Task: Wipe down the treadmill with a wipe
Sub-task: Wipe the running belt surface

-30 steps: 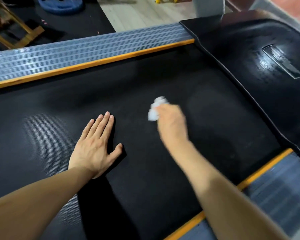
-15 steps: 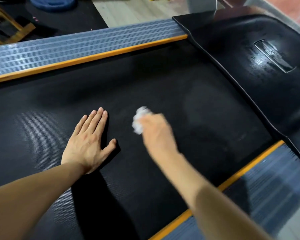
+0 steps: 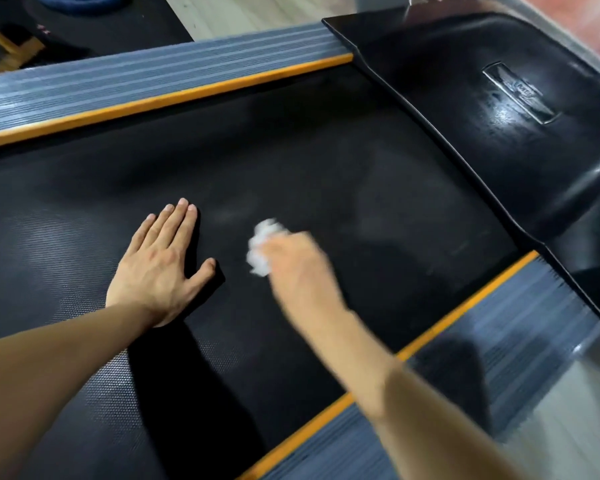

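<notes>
The treadmill's black belt (image 3: 378, 188) fills most of the head view. A crumpled white wipe (image 3: 262, 245) is pressed on the belt near its middle, held in my right hand (image 3: 297, 268), which is blurred by motion. My left hand (image 3: 160, 265) lies flat on the belt, palm down with fingers together and thumb spread, a short way left of the wipe. It holds nothing.
Grey ribbed side rails with orange strips run along the belt's far side (image 3: 160, 77) and near side (image 3: 520, 344). The glossy black motor cover (image 3: 482, 109) rises at the right. Beyond the treadmill are a black floor mat (image 3: 101, 26), a wooden frame (image 3: 11, 46) and pale floor.
My right hand has dragged the wipe left across the belt toward my left hand. The left hand stays planted flat.
</notes>
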`<state>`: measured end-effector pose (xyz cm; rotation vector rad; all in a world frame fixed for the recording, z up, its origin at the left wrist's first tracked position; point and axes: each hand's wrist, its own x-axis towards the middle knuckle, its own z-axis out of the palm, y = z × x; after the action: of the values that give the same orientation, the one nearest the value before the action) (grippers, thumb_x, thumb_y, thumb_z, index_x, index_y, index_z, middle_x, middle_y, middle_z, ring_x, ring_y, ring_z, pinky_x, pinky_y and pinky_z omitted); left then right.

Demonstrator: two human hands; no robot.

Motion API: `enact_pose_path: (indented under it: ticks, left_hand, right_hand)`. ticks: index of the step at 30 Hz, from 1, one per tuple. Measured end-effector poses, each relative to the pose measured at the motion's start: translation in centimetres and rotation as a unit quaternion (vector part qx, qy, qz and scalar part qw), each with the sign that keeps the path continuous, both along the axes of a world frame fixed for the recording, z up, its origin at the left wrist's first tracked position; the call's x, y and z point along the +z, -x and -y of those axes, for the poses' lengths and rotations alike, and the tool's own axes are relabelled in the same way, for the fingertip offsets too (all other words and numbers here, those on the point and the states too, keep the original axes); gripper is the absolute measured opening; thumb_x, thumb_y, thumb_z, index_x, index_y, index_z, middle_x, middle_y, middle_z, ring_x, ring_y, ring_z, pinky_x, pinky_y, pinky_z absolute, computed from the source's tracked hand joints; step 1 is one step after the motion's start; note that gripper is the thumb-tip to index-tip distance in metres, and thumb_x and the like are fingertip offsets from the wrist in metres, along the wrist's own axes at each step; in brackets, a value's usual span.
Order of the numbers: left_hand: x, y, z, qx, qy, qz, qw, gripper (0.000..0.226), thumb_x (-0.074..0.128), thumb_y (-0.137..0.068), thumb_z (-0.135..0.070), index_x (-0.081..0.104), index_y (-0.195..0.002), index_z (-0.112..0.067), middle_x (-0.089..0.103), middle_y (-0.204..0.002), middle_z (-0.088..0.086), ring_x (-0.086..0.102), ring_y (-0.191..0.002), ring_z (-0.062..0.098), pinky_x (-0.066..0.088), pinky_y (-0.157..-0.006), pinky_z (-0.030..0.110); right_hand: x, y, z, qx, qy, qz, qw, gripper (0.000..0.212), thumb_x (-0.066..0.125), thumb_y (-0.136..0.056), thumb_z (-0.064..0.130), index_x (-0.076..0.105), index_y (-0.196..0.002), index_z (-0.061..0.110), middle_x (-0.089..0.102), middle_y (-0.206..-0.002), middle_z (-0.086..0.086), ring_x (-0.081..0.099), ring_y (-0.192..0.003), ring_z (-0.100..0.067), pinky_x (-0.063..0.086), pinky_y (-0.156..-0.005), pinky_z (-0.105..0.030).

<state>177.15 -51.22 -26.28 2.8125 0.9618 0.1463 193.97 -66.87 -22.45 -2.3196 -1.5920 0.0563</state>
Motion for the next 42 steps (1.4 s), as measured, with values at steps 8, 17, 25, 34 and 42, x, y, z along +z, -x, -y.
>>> enact_pose_path:
  ticks: [8, 17, 25, 34, 42]
  left_hand:
    - [0.1, 0.0, 0.0, 0.002, -0.002, -0.002, 1.000, 0.089, 0.021, -0.093, -0.067, 0.007, -0.165, -0.017, 0.002, -0.172, -0.001, -0.003, -0.158, 0.011, 0.000, -0.129, 0.037]
    - [0.3, 0.0, 0.1, -0.001, -0.001, -0.004, 1.000, 0.091, 0.021, -0.091, -0.068, 0.010, -0.164, -0.015, 0.005, -0.172, 0.001, 0.001, -0.158, 0.014, 0.001, -0.129, 0.037]
    - [0.2, 0.0, 0.0, -0.004, -0.003, 0.001, 1.000, 0.092, 0.024, -0.090, -0.069, 0.012, -0.164, -0.014, 0.009, -0.172, 0.003, 0.004, -0.159, 0.017, 0.002, -0.129, 0.037]
    - [0.4, 0.0, 0.1, 0.000, -0.001, -0.002, 1.000, 0.095, 0.022, -0.089, -0.072, 0.012, -0.164, -0.015, 0.010, -0.172, 0.004, 0.006, -0.158, 0.018, 0.001, -0.129, 0.035]
    - [0.2, 0.1, 0.2, 0.002, -0.012, 0.014, 1.000, 0.095, 0.024, -0.088, -0.071, 0.016, -0.163, -0.012, 0.013, -0.171, 0.006, 0.008, -0.158, 0.021, 0.005, -0.129, 0.039]
  right_hand:
    - [1.6, -11.3, 5.5, -0.264, -0.016, -0.072, 0.962, 0.022, 0.057, -0.081, 0.020, 0.068, -0.091, 0.005, 0.070, -0.093, 0.000, 0.065, -0.087, -0.020, 0.049, -0.076, -0.041]
    - [-1.0, 5.0, 5.1, 0.075, -0.023, -0.082, 0.994, 0.029, 0.048, -0.092, 0.013, 0.071, -0.110, 0.018, 0.067, -0.113, 0.002, 0.059, -0.098, -0.017, 0.050, -0.088, -0.027]
    - [1.4, -10.6, 8.9, -0.280, 0.047, 0.050, 0.957, 0.020, 0.051, -0.094, 0.022, 0.068, -0.095, 0.012, 0.064, -0.087, -0.007, 0.060, -0.083, -0.027, 0.028, -0.060, -0.023]
    - [0.6, -1.9, 9.2, 0.000, 0.095, -0.003, 0.995, 0.025, 0.030, -0.078, 0.028, 0.054, -0.082, 0.021, 0.066, -0.100, -0.002, 0.061, -0.082, -0.025, 0.031, -0.066, -0.026]
    - [0.7, -2.9, 11.4, -0.255, 0.057, 0.003, 0.965, 0.024, 0.044, -0.074, 0.020, 0.066, -0.081, 0.013, 0.063, -0.083, -0.005, 0.061, -0.083, -0.032, 0.031, -0.056, -0.029]
